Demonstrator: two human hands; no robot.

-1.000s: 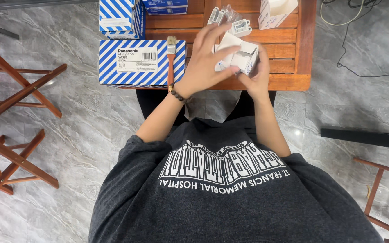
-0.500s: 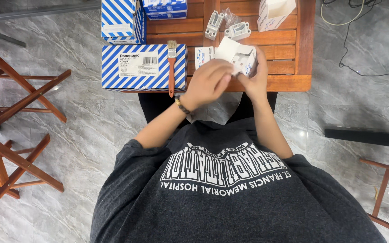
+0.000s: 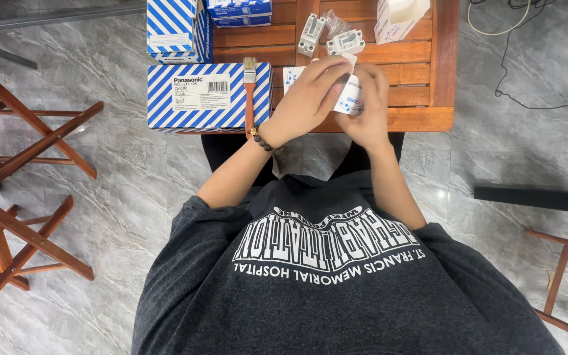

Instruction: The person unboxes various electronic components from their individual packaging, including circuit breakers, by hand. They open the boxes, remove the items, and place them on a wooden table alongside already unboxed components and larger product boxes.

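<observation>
Both hands meet over the near edge of the slatted wooden tabletop (image 3: 422,118), clamped on a small white carton (image 3: 348,98) with blue print. The right hand (image 3: 365,108) cups it from below and behind, fingers curled around it; the left hand (image 3: 307,98), with a dark bead bracelet (image 3: 263,139) at the wrist, pinches its upper flap. Just left of the hands a paintbrush (image 3: 250,92) lies against a blue-and-white striped box (image 3: 202,95) at the near left corner. Farther back sit two white switch parts (image 3: 327,38), another striped box (image 3: 175,26) toward the far left corner, and an open white carton (image 3: 399,14) near the far edge
</observation>
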